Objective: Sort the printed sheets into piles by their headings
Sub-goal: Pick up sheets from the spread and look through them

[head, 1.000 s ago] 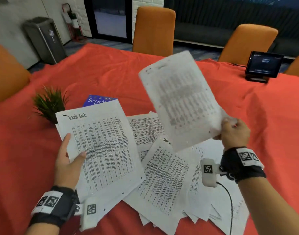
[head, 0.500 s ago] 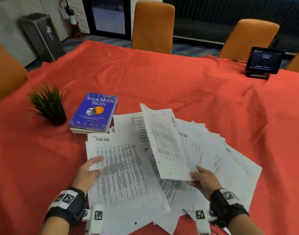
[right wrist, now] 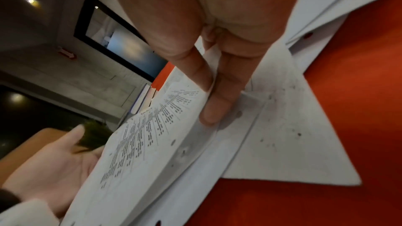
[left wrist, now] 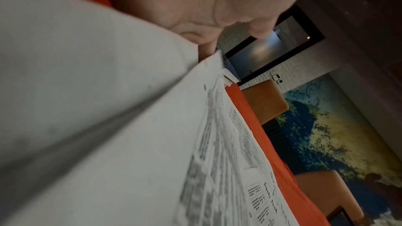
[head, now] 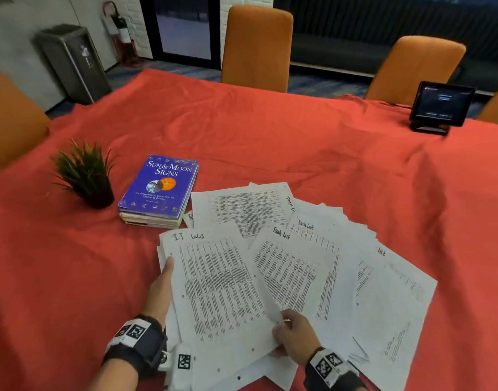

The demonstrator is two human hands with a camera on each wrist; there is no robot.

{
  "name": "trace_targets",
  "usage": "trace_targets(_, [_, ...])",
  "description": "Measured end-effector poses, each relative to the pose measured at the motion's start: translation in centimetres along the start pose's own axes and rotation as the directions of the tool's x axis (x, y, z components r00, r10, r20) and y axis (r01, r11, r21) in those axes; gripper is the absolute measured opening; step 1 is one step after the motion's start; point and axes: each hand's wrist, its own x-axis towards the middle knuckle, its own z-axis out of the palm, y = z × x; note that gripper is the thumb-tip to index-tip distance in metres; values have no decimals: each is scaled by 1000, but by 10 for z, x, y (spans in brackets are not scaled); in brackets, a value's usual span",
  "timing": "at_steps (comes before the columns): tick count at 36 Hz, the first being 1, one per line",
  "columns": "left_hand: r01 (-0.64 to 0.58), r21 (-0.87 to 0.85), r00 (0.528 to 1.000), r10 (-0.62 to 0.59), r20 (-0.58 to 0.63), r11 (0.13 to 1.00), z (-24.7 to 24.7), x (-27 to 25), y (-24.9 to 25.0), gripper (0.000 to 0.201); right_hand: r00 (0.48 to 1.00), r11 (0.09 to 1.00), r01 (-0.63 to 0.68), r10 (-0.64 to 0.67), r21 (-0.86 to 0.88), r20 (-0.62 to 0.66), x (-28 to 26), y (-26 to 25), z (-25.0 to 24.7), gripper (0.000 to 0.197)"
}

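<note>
A sheet headed "I.T Logs" point(head: 219, 286) tops the small stack that my left hand point(head: 166, 273) holds at its left edge, thumb on top and fingers hidden beneath. My right hand point(head: 285, 324) pinches that sheet's lower right edge; in the right wrist view its fingers point(right wrist: 217, 106) clamp the paper edge point(right wrist: 152, 135), and my left palm point(right wrist: 54, 161) shows under the stack. To the right, several sheets headed "Task List" point(head: 295, 272) lie fanned on the red tablecloth point(head: 270, 136). The left wrist view shows only my palm point(left wrist: 195, 6) and the blurred paper point(left wrist: 130, 126).
A blue book point(head: 160, 187) lies just behind the sheets, with a small potted plant point(head: 84, 176) to its left. A dark tablet on a stand point(head: 441, 105) sits at the far right. Orange chairs point(head: 256, 46) stand along the far edge.
My right hand brought the raised sheet down and left onto the stack in my left hand, covering the "Task List" sheet. The stack has dropped lower, uncovering the blue book.
</note>
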Motion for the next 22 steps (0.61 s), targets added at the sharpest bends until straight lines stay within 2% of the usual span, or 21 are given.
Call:
trace_targets(2, [-107, 95, 994, 105, 23, 990, 4, -4, 2, 22, 999, 997, 20, -16, -80, 51, -3, -5, 1, 16])
trace_targets(3, [-158, 146, 987, 155, 31, 977, 7, -7, 4, 21, 996, 991, 36, -25, -129, 89, -4, -8, 0, 14])
trace_targets(5, [-224, 181, 975, 220, 43, 957, 11, -12, 10, 33, 990, 969, 69, -36, -237, 139, -3, -14, -3, 11])
trace_targets(8, [-304, 179, 953, 297, 67, 936, 13, -20, 24, 44, 992, 940, 116, -93, -321, 88, 5, -27, -14, 36])
trace_targets(11, [-398, 147, 916, 382, 124, 905, 16, -25, 39, 48, 977, 949, 207, -211, -239, 8, 11, -55, -28, 66])
trace_targets(14, [-481, 42, 868, 469, 164, 876, 24, -34, 60, 54, 948, 948, 319, -319, 6, -13, 10, -94, -38, 76])
trace_targets(16, [-525, -17, 834, 518, 189, 851, 31, -37, 71, 75, 915, 898, 405, -397, 174, -78, 4, -120, -41, 63])
trace_targets(18, [-551, -66, 806, 551, 215, 832, 37, -40, 82, 95, 861, 832, 507, -476, 225, -181, -7, -144, -42, 35])
trace_targets(19, [-574, -82, 785, 576, 227, 815, 41, -42, 88, 98, 835, 801, 547, -502, 243, -225, -11, -153, -43, 26])
trace_targets(20, [-602, -90, 761, 605, 233, 793, 44, -45, 94, 96, 810, 770, 582, -522, 262, -266, -16, -161, -44, 21])
trace_targets(22, [-652, -123, 716, 661, 224, 748, 52, -52, 106, 77, 745, 694, 663, -576, 280, -337, -27, -173, -44, 18])
